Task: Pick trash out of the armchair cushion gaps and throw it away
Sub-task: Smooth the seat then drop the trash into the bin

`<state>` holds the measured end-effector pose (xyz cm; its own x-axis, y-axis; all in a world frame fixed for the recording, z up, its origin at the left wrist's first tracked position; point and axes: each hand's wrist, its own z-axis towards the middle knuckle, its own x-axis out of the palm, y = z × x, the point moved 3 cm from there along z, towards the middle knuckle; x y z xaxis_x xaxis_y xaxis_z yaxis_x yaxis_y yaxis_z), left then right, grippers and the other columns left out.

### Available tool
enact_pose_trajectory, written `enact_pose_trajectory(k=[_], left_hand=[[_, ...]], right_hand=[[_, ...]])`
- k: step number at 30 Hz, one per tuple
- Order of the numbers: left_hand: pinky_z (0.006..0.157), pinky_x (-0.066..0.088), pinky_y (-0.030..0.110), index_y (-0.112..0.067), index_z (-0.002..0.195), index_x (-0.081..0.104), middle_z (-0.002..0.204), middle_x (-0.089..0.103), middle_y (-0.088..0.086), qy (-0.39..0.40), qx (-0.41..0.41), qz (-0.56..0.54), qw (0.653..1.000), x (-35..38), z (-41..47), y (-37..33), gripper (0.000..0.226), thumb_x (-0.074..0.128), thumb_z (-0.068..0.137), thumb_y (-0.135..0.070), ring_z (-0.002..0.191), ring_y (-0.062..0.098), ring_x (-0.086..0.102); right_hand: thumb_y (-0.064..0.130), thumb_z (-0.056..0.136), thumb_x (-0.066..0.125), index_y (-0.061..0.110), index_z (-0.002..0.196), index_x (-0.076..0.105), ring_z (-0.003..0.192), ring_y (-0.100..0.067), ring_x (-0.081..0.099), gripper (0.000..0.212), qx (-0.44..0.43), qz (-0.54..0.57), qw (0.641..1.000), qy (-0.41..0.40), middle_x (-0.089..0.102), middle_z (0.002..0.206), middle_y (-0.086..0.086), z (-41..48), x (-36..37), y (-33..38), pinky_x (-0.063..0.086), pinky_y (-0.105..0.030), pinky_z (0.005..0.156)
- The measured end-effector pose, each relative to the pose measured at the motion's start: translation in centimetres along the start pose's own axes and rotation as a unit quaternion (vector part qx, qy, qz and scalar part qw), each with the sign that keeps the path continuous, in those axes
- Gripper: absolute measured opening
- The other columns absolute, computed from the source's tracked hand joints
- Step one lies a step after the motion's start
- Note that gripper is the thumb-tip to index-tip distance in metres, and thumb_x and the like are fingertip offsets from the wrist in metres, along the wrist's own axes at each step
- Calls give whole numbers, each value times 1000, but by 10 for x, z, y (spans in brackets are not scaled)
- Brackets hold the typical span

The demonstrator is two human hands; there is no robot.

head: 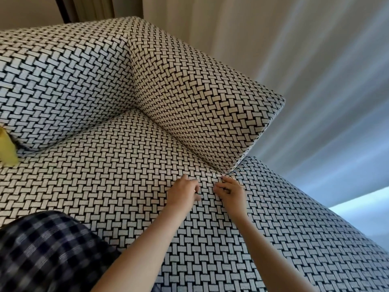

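Your left hand [185,191] and right hand [230,189] curled, fingertips on seat cushion [117,175] near armrest [200,91] gap — whether either holds anything, can't tell. No trash visible — searching remains, disposal undone.

Both forearms are seen bare, with no sleeves reaching the wrists. A ring is worn on the left hand [185,191], and a small dark marking is seen on the right hand [231,191]. A dark blue and white checked garment [48,249] is worn
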<state>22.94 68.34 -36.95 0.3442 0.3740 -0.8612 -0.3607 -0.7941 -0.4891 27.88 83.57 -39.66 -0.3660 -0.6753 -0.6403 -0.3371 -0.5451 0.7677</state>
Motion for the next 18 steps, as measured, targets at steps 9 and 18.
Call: enact_pose_trajectory(k=[9,18], left_hand=[[68,44,21,-16,99,61,107,56,1,47,-17,-41,998,-2,10,6,12,51,92,-15,92,14,54],[62,45,23,-22,75,49,123,59,0,89,-89,-209,970,-21,5,34,18,53,92,-27,73,8,52]], right_hand=[[10,86,61,7,88,70,99,-18,51,10,-65,-59,996,-11,52,102,2,4,19,20,44,-33,88],[17,92,53,14,103,68,107,-17,47,19,-137,-215,965,66,57,108,1,8,31,42,40,-24,89]])
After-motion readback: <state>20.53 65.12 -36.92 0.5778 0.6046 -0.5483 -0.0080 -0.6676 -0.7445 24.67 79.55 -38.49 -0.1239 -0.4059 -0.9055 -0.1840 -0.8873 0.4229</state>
